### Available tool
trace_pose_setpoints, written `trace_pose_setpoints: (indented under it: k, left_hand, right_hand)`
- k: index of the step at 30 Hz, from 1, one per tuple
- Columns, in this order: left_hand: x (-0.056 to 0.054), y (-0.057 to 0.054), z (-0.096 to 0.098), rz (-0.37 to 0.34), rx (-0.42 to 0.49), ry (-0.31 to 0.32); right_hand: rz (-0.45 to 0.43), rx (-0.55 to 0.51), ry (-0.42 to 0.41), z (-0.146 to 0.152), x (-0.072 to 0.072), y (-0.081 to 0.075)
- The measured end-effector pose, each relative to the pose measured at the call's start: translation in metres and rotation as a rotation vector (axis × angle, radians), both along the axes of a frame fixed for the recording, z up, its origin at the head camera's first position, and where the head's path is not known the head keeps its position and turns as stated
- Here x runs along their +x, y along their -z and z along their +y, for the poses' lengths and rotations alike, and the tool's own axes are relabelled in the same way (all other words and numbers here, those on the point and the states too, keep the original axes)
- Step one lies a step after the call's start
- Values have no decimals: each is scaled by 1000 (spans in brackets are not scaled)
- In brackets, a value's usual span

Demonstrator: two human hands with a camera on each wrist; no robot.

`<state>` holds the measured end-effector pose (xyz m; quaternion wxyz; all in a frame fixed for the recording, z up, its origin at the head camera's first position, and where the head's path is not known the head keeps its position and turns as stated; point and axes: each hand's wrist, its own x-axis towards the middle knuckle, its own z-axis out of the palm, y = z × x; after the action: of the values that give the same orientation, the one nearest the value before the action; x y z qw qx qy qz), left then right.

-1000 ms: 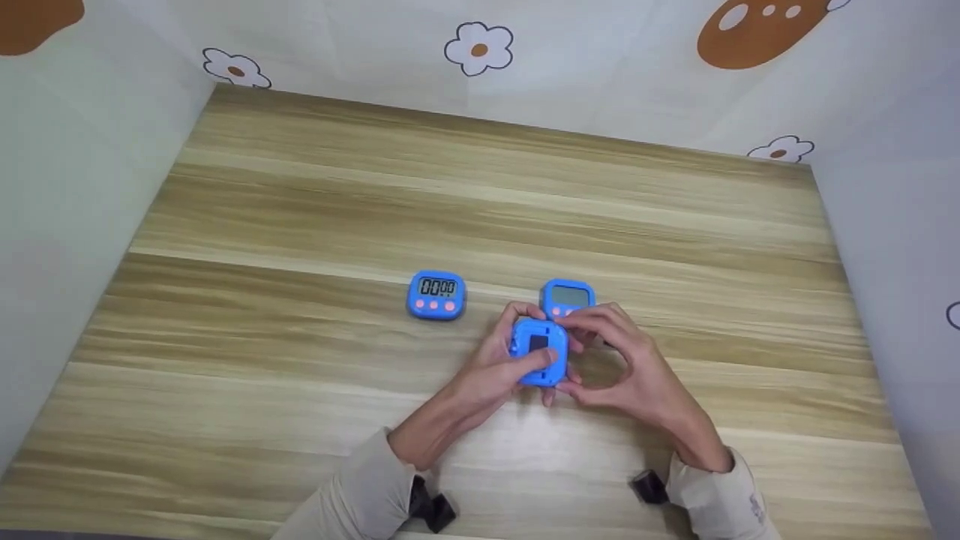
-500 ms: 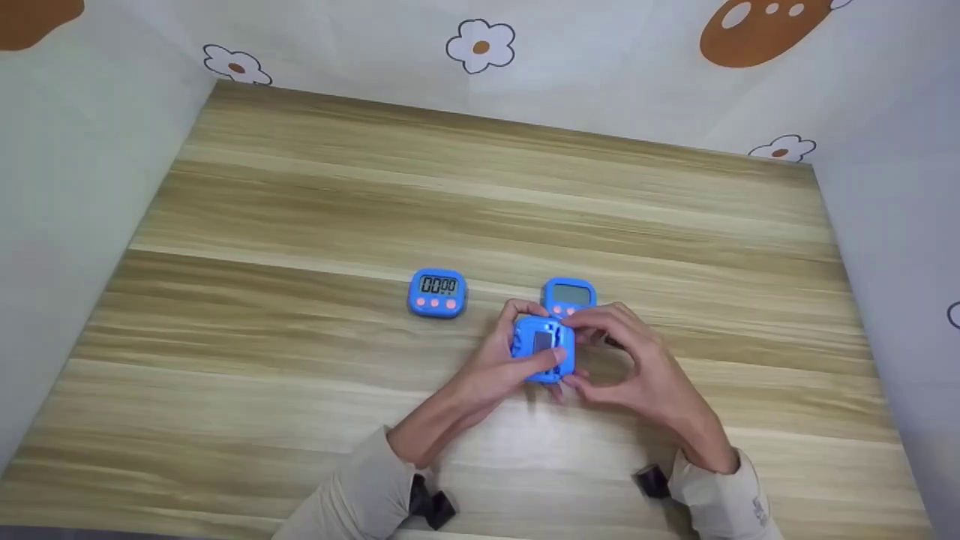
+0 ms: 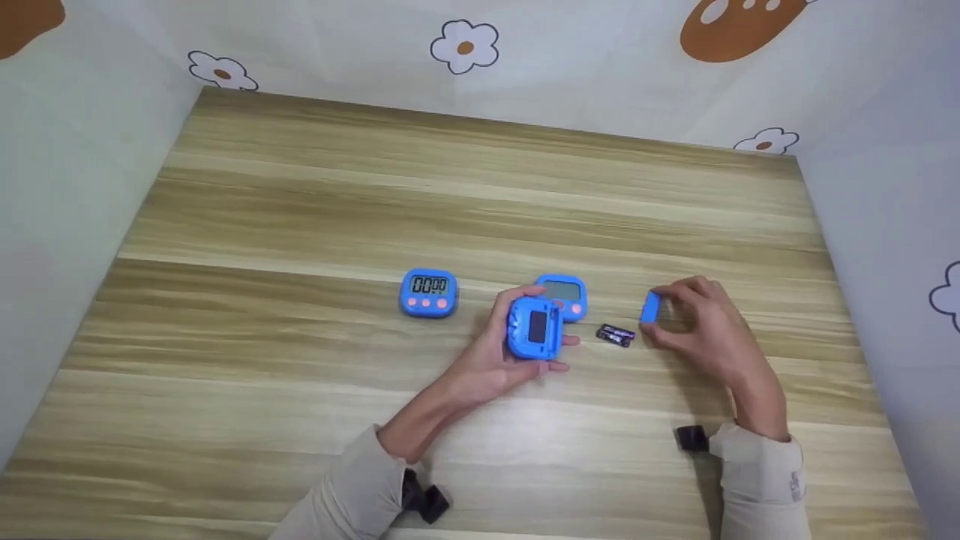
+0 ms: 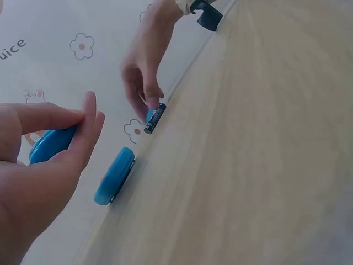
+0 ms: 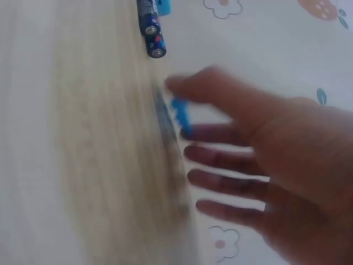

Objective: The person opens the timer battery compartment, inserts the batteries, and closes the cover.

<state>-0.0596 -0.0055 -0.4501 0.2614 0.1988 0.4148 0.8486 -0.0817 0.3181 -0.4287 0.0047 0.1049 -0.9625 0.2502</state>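
Observation:
In my left hand [image 3: 487, 360] I hold a blue digital timer [image 3: 525, 349], back side up, its battery slot uncovered along the right edge. My right hand [image 3: 712, 330] pinches a small blue battery cover [image 3: 651, 307] between thumb and fingers, to the right of the timer; the right wrist view shows this cover blurred, just above the table. Two dark batteries [image 3: 616, 335] lie side by side between the hands. Behind the held timer, a second blue timer [image 3: 564, 289] with a blank screen lies face up, partly hidden.
A third blue timer [image 3: 428, 293], its display lit with zeros, lies face up left of my left hand. Patterned walls [image 3: 360, 52] border the wooden table [image 3: 300, 195] at the back and sides. Black camera mounts [image 3: 692, 439] hang at both wrists.
The battery cover has come off the held timer. My right hand has moved right with it, revealing the batteries on the table. My left thumb has shifted off the timer's back.

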Motion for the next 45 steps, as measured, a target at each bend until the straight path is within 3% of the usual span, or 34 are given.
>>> trace_pose_setpoints:
  k: [4,9,12,19,21,24,26,28,31,33,39,42,45]
  left_hand:
    - [0,2,-2,8,-84,-53]
    - [0,2,-2,64,-214,-95]
    - [0,2,-2,123,-300,-136]
    - [-1,3,-2,215,-492,-215]
    - [-2,3,-2,209,-484,-220]
    - [-2,3,-1,166,-439,-214]
    - [-1,3,-1,127,-404,-207]
    - [-1,3,-1,101,-375,-201]
    - [-1,3,0,94,-336,-198]
    - [-1,3,1,90,-301,-191]
    - [-1,2,4,22,-160,-159]
    - [-1,3,4,14,-129,-159]
    - [-1,5,4,22,-126,-168]
  right_hand:
    - [36,-22,-22,-2,0,-1]
    - [73,-61,-146,-15,4,-4]
    - [61,-22,-198,-20,4,-3]
    - [81,45,-182,-23,2,-1]
    - [125,4,-157,-28,2,-4]
    - [218,-173,-161,-45,8,-10]
    - [266,-306,-222,-62,14,-14]
    - [315,-373,-311,-79,19,-17]
    - [389,-349,-395,-99,24,-19]
    - [432,-306,-409,-106,26,-19]
    - [407,-290,-480,-111,27,-14]
    - [387,-315,-466,-112,26,-10]
    - [347,-332,-395,-114,27,-8]
